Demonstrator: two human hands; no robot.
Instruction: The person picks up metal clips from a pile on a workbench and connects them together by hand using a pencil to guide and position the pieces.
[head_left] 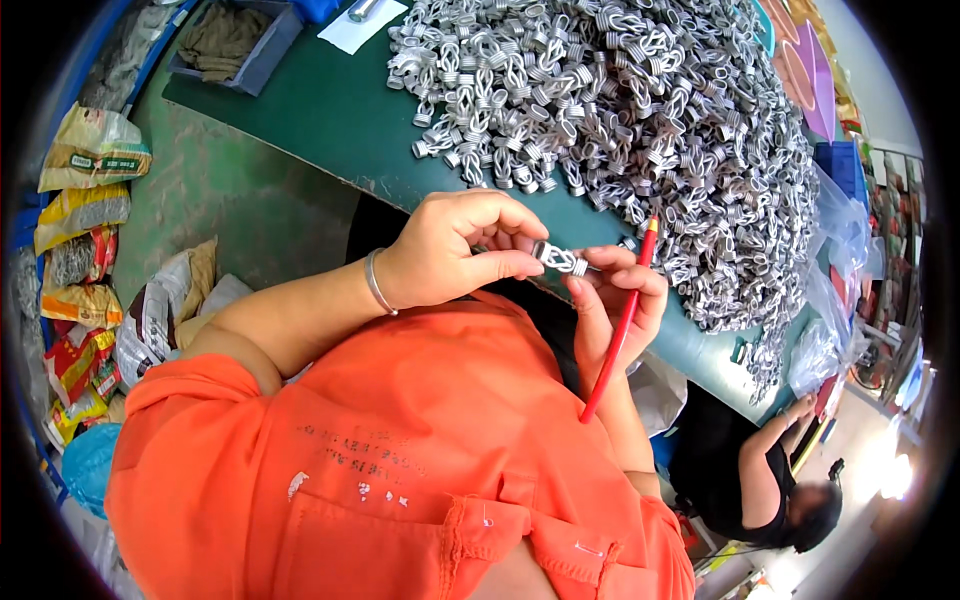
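Your left hand (450, 245) and right hand (622, 295), the latter also holding a red pen (613, 348), pinch a metal link (561, 259) endwise: likely light, stiff, so grip its end collars.

Metal link (562, 261): silver-grey, openwork middle, ribbed right end, pinched crosswise between left hand (450, 245) and right hand (622, 300). Red stick (613, 347), pen-shaped, slants through the right fingers, yellow end away from body.

We see green tabletop (330, 125) beyond the fingers (512, 264); heap of grey metal pieces (620, 130) ahead-right, white paper (350, 34) and grey bin (268, 62) farther left.
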